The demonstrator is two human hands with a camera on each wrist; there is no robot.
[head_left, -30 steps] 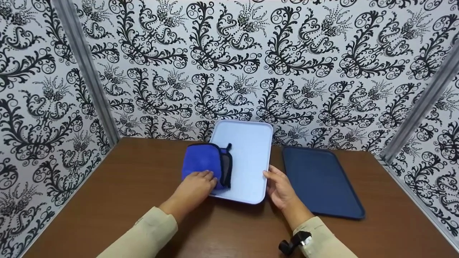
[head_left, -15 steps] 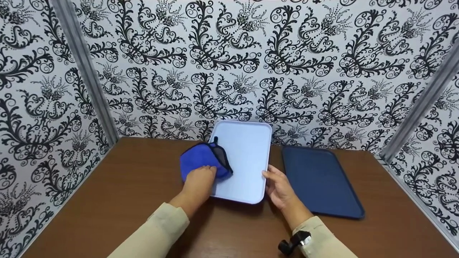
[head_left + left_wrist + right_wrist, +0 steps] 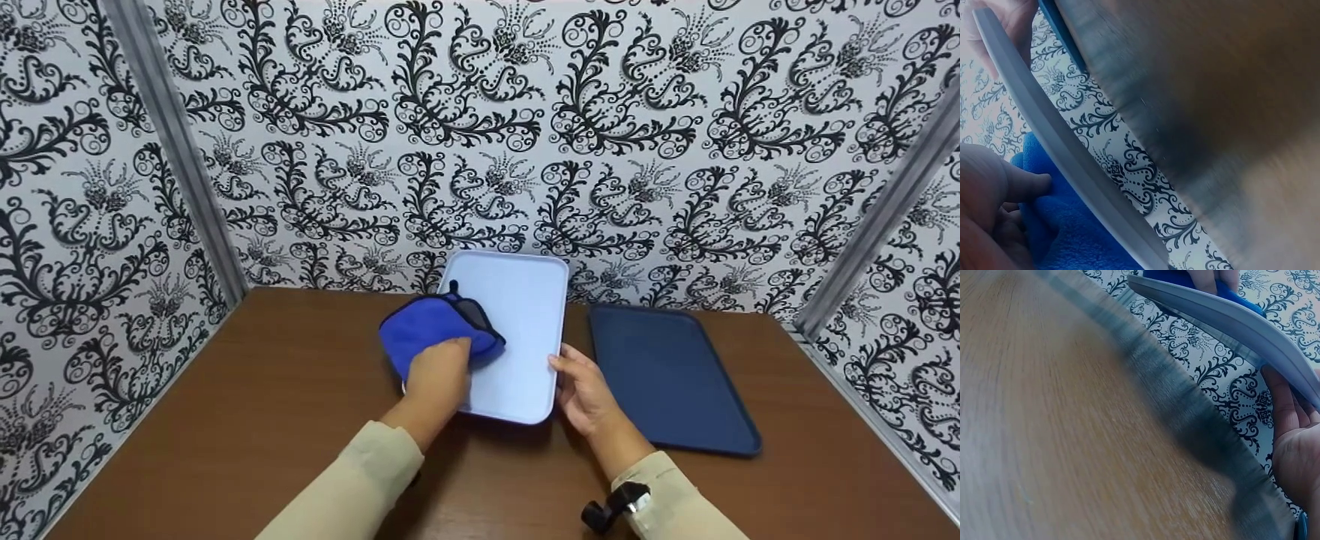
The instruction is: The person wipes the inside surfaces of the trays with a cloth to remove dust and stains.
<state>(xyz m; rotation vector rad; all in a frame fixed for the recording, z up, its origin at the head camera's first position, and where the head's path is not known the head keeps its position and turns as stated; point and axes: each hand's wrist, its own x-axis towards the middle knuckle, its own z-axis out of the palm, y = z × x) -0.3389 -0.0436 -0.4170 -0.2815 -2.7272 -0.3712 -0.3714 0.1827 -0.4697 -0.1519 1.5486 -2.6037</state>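
Note:
A light blue-white tray [image 3: 525, 337] is held up off the table, tilted toward me. My right hand [image 3: 589, 394] grips its right edge, thumb on the upper face and fingers beneath, as the right wrist view also shows. A blue cloth with black edging [image 3: 424, 330] lies over the tray's left part and hangs past its left edge. My left hand [image 3: 439, 375] bunches the cloth against the tray's face. In the left wrist view the thumb [image 3: 1030, 185] presses into the cloth's fluffy fabric [image 3: 1067, 225], beside the tray's rim [image 3: 1055, 138]. The cloth hides the tray's left edge.
A dark blue tray [image 3: 675, 379] lies flat on the brown wooden table [image 3: 300, 420], to the right of my right hand. Behind the table stands a wall with a black-and-white scroll pattern [image 3: 480, 135]. A black device [image 3: 619, 506] is strapped to my right sleeve.
My left hand has curled into the cloth and moved right and slightly up across the tray. The cloth has twisted and bunched along with it. My right hand and the tray stay nearly still.

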